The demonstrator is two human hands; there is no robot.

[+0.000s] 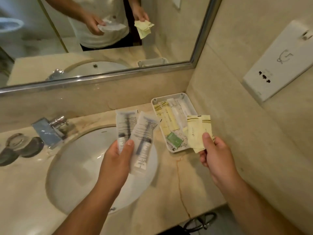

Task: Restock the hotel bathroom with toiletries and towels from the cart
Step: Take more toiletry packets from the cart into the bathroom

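Left hand (116, 160): razors (135, 131); right hand (215, 155): sachets (198, 131)

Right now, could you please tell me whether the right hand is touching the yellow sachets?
Touching. The head view shows the right hand pinching the sachets, with its thumb pressed flat on their front face.

The print on the razor packets (135, 131) is too blurred to read. The yellow sachets (199, 131) cover the 4 o'clock corner of the tray (155, 100). At 9 o'clock, dark round objects (20, 148) are smeared beyond telling.
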